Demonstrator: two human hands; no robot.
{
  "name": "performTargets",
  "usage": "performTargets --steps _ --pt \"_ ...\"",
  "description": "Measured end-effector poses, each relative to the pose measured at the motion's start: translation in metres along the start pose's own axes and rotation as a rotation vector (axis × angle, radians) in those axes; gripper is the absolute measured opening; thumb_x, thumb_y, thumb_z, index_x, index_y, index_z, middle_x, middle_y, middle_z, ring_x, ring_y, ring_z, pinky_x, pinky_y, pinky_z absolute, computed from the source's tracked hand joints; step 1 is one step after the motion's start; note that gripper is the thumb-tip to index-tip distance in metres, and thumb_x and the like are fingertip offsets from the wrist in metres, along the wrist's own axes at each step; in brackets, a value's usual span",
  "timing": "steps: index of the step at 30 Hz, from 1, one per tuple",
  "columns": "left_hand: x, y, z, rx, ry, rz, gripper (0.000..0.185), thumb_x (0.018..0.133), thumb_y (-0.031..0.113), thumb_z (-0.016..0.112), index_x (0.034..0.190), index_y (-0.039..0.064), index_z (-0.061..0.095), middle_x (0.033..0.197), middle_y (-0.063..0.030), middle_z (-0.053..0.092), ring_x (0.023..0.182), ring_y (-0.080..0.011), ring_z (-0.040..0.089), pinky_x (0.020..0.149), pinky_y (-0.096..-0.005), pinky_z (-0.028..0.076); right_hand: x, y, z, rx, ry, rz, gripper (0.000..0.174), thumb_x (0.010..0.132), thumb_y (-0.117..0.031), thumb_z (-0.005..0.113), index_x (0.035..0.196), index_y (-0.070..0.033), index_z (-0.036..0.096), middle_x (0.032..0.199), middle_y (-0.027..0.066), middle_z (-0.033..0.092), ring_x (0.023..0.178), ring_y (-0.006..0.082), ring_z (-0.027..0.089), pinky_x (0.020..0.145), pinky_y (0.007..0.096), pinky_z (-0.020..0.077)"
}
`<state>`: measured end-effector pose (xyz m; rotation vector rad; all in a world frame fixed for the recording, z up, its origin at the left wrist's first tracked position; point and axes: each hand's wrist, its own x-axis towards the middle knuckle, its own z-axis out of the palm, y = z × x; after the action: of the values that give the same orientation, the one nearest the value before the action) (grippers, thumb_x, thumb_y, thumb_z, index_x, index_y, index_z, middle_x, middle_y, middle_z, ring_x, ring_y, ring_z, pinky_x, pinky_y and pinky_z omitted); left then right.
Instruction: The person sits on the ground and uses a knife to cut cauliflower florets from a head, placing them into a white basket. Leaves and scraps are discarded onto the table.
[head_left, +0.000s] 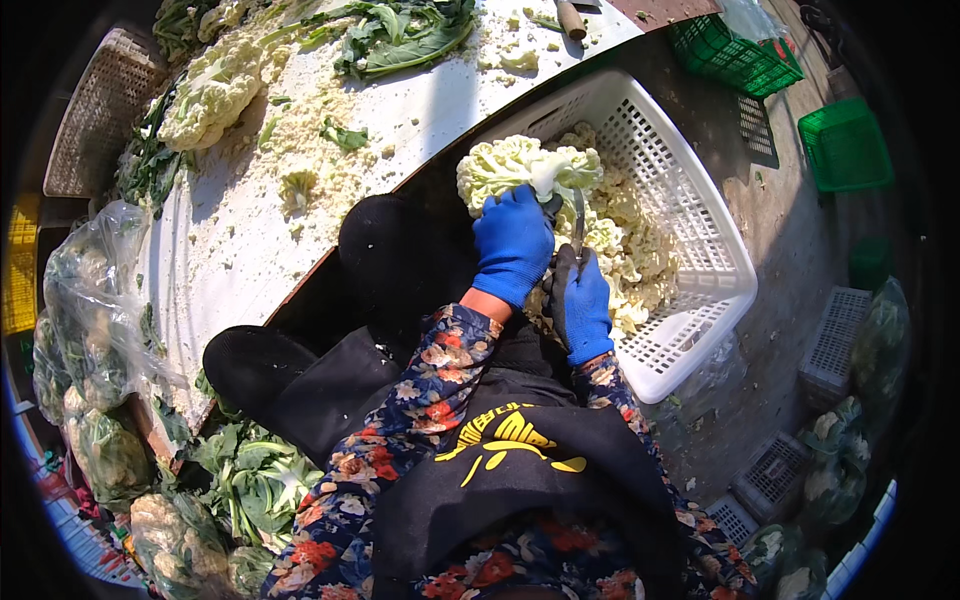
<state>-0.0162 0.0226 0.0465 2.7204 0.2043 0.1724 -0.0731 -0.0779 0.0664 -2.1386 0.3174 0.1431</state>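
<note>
Over a white plastic basket (731, 259), my left hand (514, 238) in a blue knit glove grips a head of cauliflower (499, 171) near its stem. My right hand (581, 304), gloved in blue with dark palm and fingers, is closed around a small knife (579, 214). Its narrow metal blade points up beside the cauliflower's pale cut stem; whether it touches, I cannot tell. Loose cauliflower florets (637, 255) fill the basket's lower part beneath both hands. The knife's handle is mostly hidden by my fingers.
Left of the basket, a white tabletop (420, 124) bears crumbs, a large cauliflower (214, 90), green leaves (409, 34) and a wooden-handled tool (571, 21). Bagged cauliflowers (97, 300) crowd the left edge. Green crates (846, 146) and grey crates (771, 474) stand on the floor at right.
</note>
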Motion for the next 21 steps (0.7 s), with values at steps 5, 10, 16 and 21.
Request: performTargets --steps 5,10,16,21 --pt "0.006 0.004 0.001 -0.030 -0.038 -0.001 0.024 0.077 0.020 0.059 0.094 0.003 0.056 0.089 -0.0151 0.064 0.088 -0.0341 0.061 0.069 -0.0482 0.051 0.034 0.007 -0.013 -0.048 -0.275 0.129 0.040 0.095 -0.034 0.044 0.095 0.005 0.051 0.080 0.0282 0.060 0.074 0.0437 0.058 0.063 0.0482 0.0468" --pt "0.004 -0.004 -0.002 -0.114 0.042 0.002 0.027 0.079 0.025 0.064 0.094 0.004 0.058 0.089 -0.0148 0.063 0.088 -0.0353 0.061 0.069 -0.0473 0.050 0.034 -0.015 -0.066 0.207 -0.602 0.360 0.041 0.094 -0.041 0.048 0.087 -0.001 0.053 0.062 0.0037 0.052 0.043 0.0127 0.047 0.039 0.0277 0.0381" --pt "0.009 -0.014 -0.001 -0.179 0.127 0.060 0.033 0.082 0.037 0.067 0.090 0.005 0.062 0.082 -0.0158 0.064 0.082 -0.0364 0.061 0.067 -0.0466 0.049 0.034 -0.014 -0.085 0.042 -0.319 0.129 0.037 0.094 -0.037 0.050 0.089 -0.001 0.052 0.059 0.0060 0.054 0.043 0.0137 0.050 0.041 0.0300 0.0400" --pt "0.008 -0.013 -0.007 -0.227 0.063 0.032 0.031 0.079 0.032 0.069 0.091 0.005 0.061 0.086 -0.0150 0.063 0.085 -0.0350 0.060 0.070 -0.0449 0.049 0.058 -0.023 -0.064 0.140 -0.365 0.115 0.038 0.094 -0.038 0.050 0.090 0.000 0.052 0.061 0.0075 0.057 0.045 0.0142 0.053 0.044 0.0294 0.0420"
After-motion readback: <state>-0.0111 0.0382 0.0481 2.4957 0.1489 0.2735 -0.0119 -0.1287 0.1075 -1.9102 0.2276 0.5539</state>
